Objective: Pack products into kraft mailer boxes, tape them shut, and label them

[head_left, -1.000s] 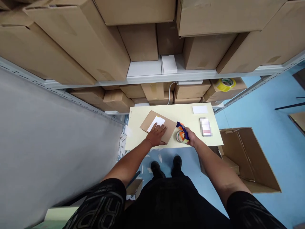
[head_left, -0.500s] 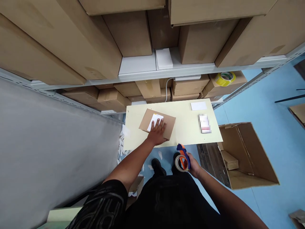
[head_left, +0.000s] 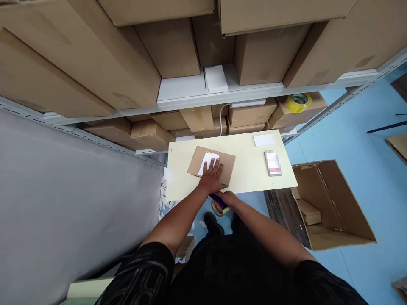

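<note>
My left hand (head_left: 211,177) lies flat with spread fingers on a small cardboard box (head_left: 227,166), partly over its white label (head_left: 206,162). The box rests tilted to the table edges on the pale yellow tabletop (head_left: 248,156). Close below, at the table's near edge, my right hand (head_left: 228,198) is closed round a blue and orange tape dispenser (head_left: 219,205) carrying a roll of tape. My left wrist and forearm hide the dispenser's front end, so I cannot tell whether it touches the box.
On the table's right lie a white card (head_left: 263,140) and a blurred packet (head_left: 272,163). Shelves (head_left: 181,101) full of cardboard boxes stand behind. A yellow tape roll (head_left: 298,102) sits on a lower box. An open carton (head_left: 333,207) stands on the floor at right.
My right hand has brought the tape dispenser left and up to the table's near edge, beside my left wrist. My left hand stays flat on the box, which has barely shifted.
</note>
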`<state>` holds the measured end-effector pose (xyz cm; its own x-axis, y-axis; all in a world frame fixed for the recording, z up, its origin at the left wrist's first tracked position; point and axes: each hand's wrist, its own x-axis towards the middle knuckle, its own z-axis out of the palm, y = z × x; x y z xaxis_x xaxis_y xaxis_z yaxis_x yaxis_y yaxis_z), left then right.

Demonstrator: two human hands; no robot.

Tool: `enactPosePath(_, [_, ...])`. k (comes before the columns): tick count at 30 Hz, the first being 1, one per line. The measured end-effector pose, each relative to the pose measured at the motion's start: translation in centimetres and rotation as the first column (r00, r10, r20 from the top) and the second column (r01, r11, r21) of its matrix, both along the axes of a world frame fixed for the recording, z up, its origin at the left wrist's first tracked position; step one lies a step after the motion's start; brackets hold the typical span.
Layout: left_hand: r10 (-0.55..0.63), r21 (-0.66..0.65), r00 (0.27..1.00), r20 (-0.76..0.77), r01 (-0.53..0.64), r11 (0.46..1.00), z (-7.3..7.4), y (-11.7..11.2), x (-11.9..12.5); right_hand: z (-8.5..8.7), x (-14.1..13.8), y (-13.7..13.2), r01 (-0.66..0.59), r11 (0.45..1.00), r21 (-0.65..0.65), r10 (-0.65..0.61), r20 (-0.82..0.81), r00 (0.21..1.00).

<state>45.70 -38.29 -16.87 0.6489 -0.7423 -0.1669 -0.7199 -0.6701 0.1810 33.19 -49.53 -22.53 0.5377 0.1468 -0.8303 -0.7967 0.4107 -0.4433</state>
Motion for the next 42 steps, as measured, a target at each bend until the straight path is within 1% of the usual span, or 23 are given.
enactPosePath(2, [-0.006,-0.002,1.0,0.006,0.007,1.0,0.2,0.1,0.1,0.4,0.0,-0.9,-0.051,0.994,-0.096,0.051,-0.004,0.999])
enactPosePath(5, [-0.009,0.01,1.0,0.011,0.009,1.0,0.3,0.0,-0.1,1.2,-2.6,-3.9,-0.167,0.946,-0.277,0.164,-0.036,0.986])
enactPosePath(7, [0.009,0.022,1.0,0.018,-0.009,1.0,0.2,-0.3,-0.5,1.7,-5.3,-6.5,-0.301,0.818,-0.49,0.295,-0.091,0.951])
enactPosePath(8, [0.024,0.026,0.999,0.024,-0.025,0.999,0.1,-0.5,-0.8,1.9,-6.6,-7.8,-0.33,0.763,-0.556,0.313,-0.128,0.941])
enactPosePath(10, [0.052,0.026,0.998,0.04,-0.053,0.998,-0.2,-0.9,-1.2,2.2,-8.6,-10.2,-0.331,0.704,-0.629,0.291,-0.169,0.942])
enactPosePath(12, [0.06,0.02,0.997,0.055,-0.062,0.998,-0.5,-1.0,-1.4,2.3,-9.1,-12.0,-0.271,0.657,-0.704,0.254,-0.131,0.958])
enactPosePath(14, [0.055,0.013,0.997,0.061,-0.056,0.998,-0.7,-1.0,-1.4,2.3,-8.0,-13.2,-0.174,0.593,-0.786,0.228,-0.043,0.973])
enactPosePath(18, [0.056,0.012,0.997,0.061,-0.057,0.998,-0.9,-0.8,-1.3,2.0,-3.1,-13.7,0.027,0.465,-0.885,0.185,0.127,0.974])
enactPosePath(20, [0.07,0.019,0.996,0.057,-0.072,0.997,-0.8,-1.0,-1.3,1.7,-0.6,-13.4,0.03,0.397,-0.917,0.221,0.128,0.967])
enactPosePath(22, [0.084,0.031,0.996,0.042,-0.085,0.996,-0.6,-1.3,-1.3,1.4,1.0,-13.2,-0.033,0.325,-0.945,0.302,0.071,0.951])
enactPosePath(24, [0.096,0.039,0.995,0.011,-0.096,0.995,0.0,-1.4,-1.4,1.3,1.5,-13.1,-0.077,0.271,-0.96,0.374,0.031,0.927])
enactPosePath(26, [0.094,0.019,0.994,-0.048,-0.093,0.995,1.0,-0.9,-1.5,1.5,1.1,-13.2,-0.067,0.213,-0.975,0.417,0.029,0.908])
enactPosePath(28, [0.078,-0.05,0.99,-0.116,-0.084,0.995,2.2,0.5,-1.6,1.9,-0.1,-13.2,-0.023,0.144,-0.989,0.454,0.046,0.89])
enactPosePath(29, [0.084,-0.102,0.988,-0.13,-0.098,0.99,2.7,1.5,-1.6,2.1,-0.9,-13.1,0.004,0.133,-0.991,0.48,0.068,0.875])
enactPosePath(30, [0.114,-0.159,0.985,-0.127,-0.134,0.978,3.1,2.7,-1.5,2.3,-1.8,-12.9,0.029,0.155,-0.987,0.505,0.104,0.857])
enactPosePath(31, [0.176,-0.221,0.978,-0.111,-0.197,0.955,3.2,4.1,-1.4,2.4,-2.7,-12.4,0.045,0.215,-0.976,0.523,0.154,0.838])
enactPosePath(33, [0.383,-0.34,0.919,-0.098,-0.393,0.855,2.9,7.2,-0.8,2.3,-4.1,-11.1,0.038,0.404,-0.914,0.513,0.261,0.817])
enactPosePath(34, [0.492,-0.392,0.859,-0.138,-0.504,0.77,2.3,8.8,-0.3,2.0,-4.6,-10.2,0.022,0.498,-0.867,0.484,0.299,0.822])
enactPosePath(36, [0.638,-0.446,0.697,-0.328,-0.709,0.546,0.7,11.3,0.7,1.2,-4.6,-8.3,-0.006,0.642,-0.767,0.408,0.335,0.849])
enactPosePath(37, [0.644,-0.433,0.62,-0.448,-0.781,0.45,-0.3,12.3,1.2,0.7,-4.3,-7.3,-0.013,0.693,-0.72,0.366,0.337,0.867])
enactPosePath(39, [0.555,-0.34,0.449,-0.7,-0.893,0.294,-2.3,13.3,1.7,-0.3,-3.0,-5.8,-0.022,0.762,-0.647,0.296,0.318,0.901])
enactPosePath(40, [0.474,-0.278,0.363,-0.802,-0.93,0.241,-3.2,13.5,1.7,-0.7,-2.2,-5.3,-0.028,0.782,-0.623,0.273,0.301,0.913])
enactPosePath(42, [0.305,-0.18,0.227,-0.925,-0.968,0.175,-4.6,13.4,1.1,-1.4,-0.8,-4.7,-0.056,0.798,-0.6,0.267,0.269,0.925])
